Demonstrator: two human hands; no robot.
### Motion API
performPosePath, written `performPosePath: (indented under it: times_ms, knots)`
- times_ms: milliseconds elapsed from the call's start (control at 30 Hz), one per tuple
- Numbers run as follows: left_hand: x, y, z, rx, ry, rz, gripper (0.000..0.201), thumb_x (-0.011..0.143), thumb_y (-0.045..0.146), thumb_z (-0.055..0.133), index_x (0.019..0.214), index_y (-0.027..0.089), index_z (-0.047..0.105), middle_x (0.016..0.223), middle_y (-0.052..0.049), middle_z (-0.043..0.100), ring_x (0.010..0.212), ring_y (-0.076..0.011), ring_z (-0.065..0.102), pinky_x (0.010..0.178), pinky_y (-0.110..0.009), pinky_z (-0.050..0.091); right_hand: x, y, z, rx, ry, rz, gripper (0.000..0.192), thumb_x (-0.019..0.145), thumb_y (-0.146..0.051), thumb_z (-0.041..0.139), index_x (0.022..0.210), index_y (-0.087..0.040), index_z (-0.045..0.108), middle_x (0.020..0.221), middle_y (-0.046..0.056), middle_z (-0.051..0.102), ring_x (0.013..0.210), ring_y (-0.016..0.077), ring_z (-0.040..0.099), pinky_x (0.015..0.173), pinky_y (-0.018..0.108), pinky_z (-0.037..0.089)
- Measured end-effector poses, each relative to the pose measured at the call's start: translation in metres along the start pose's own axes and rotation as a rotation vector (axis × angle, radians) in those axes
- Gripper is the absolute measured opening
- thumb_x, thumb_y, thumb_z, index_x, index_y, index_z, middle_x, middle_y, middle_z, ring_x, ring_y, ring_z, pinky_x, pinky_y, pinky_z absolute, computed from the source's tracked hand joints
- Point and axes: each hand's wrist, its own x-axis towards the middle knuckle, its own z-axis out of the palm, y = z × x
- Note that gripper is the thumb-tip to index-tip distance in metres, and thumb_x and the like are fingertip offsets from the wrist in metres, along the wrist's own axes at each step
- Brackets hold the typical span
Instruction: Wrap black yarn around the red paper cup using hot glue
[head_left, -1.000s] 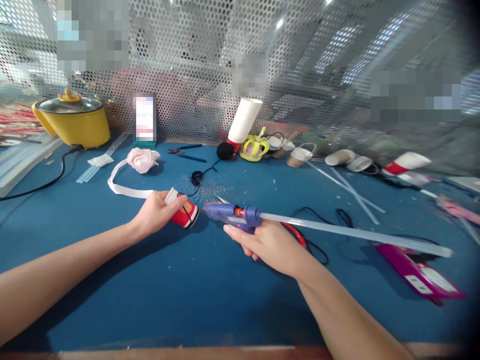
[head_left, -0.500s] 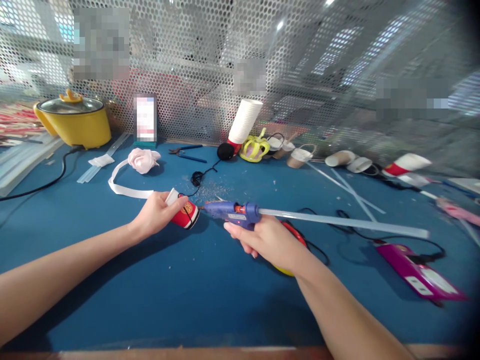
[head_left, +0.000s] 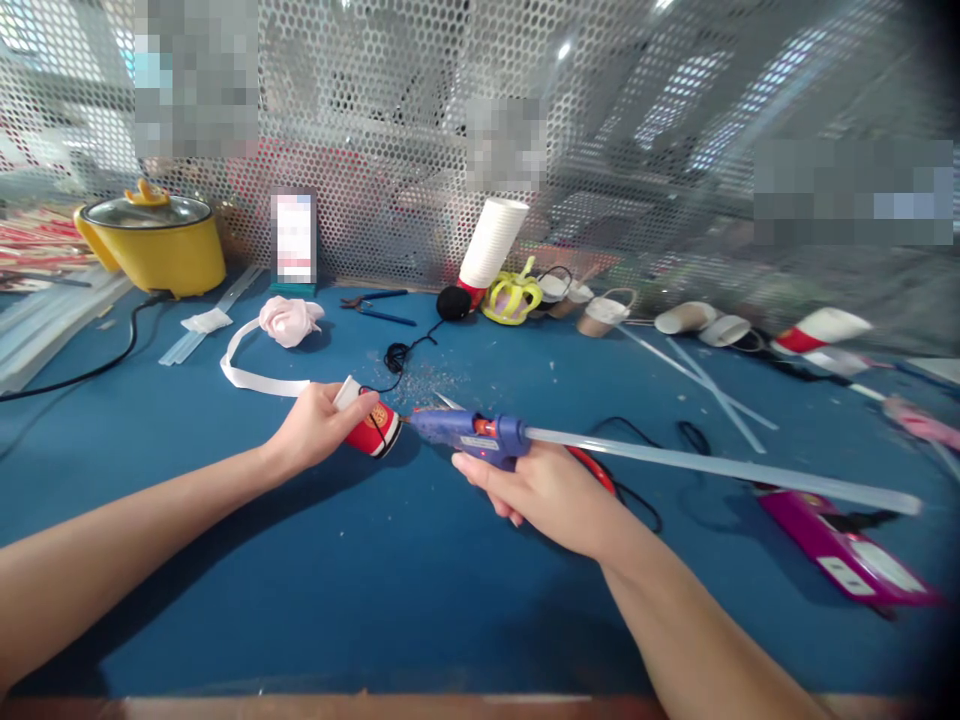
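My left hand (head_left: 315,428) grips a small red and white paper cup (head_left: 373,429), lying on its side on the blue table (head_left: 360,590). A thin black cord (head_left: 396,356) runs from the cup toward the back. My right hand (head_left: 551,487) holds a blue glue gun (head_left: 469,431), its nozzle pointing left, almost touching the cup's bottom. A long clear glue stick (head_left: 720,467) juts out of the gun's rear to the right.
A yellow pot (head_left: 154,243) stands back left, with a white ribbon (head_left: 251,380) and pink fabric flower (head_left: 289,318) nearer. Pliers (head_left: 375,303), a cup stack (head_left: 491,245), a yellow crown (head_left: 511,296) and several cups line the mesh wall. A magenta box (head_left: 847,550) lies right.
The glue gun has shifted slightly; its glue stick's far end swung back down to the right. The left hand and cup stay put.
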Motion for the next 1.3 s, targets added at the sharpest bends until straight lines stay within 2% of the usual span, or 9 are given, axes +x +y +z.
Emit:
performPosePath:
  times_ms: [300,567,833,1133,1300]
  knots:
    - [-0.002,0.002,0.001,-0.032,0.005,-0.021,0.036,0.071,0.045,0.053,0.052,0.018,0.038,0.046,0.006,0.035,0.044,-0.0066,0.028,0.041,-0.020,0.020,-0.008,-0.006,0.000,-0.025,0.008,-0.027,0.036,0.080,-0.042,0.048,0.052,-0.020,0.047,0.039,-0.004,0.049,0.037,0.0101,0.049,0.041,0.021,0.040]
    - [0.001,-0.002,0.003,-0.019,0.031,-0.051,0.036,0.069,0.047,0.054,0.053,0.018,0.040,0.045,0.006,0.035,0.042,-0.0068,0.028,0.039,-0.021,0.019,-0.010,-0.005,0.004,-0.101,0.010,-0.069,0.033,0.080,-0.043,0.049,0.055,-0.021,0.051,0.039,-0.004,0.050,0.036,0.0112,0.049,0.040,0.022,0.038]
    - [-0.001,0.003,0.002,-0.034,0.011,-0.036,0.037,0.069,0.046,0.054,0.051,0.018,0.038,0.045,0.006,0.035,0.044,-0.0065,0.028,0.040,-0.021,0.019,-0.005,-0.007,-0.002,-0.028,-0.006,0.054,0.034,0.079,-0.046,0.047,0.059,-0.019,0.052,0.043,-0.003,0.051,0.039,0.0108,0.051,0.043,0.021,0.042]
    - [-0.002,-0.001,0.002,-0.035,-0.002,-0.028,0.037,0.070,0.047,0.053,0.053,0.017,0.041,0.045,0.006,0.036,0.043,-0.0066,0.029,0.041,-0.020,0.021,0.004,-0.004,-0.001,0.017,0.035,0.010,0.027,0.080,-0.041,0.049,0.070,-0.017,0.060,0.041,-0.003,0.050,0.037,0.0100,0.049,0.041,0.020,0.041]
    - [-0.001,-0.002,0.002,-0.028,0.004,-0.020,0.037,0.071,0.047,0.053,0.053,0.017,0.041,0.046,0.006,0.036,0.044,-0.0069,0.029,0.041,-0.020,0.021,0.009,-0.001,0.001,0.045,0.025,-0.006,0.032,0.080,-0.042,0.048,0.067,-0.015,0.058,0.042,-0.002,0.051,0.037,0.0088,0.048,0.041,0.019,0.041]
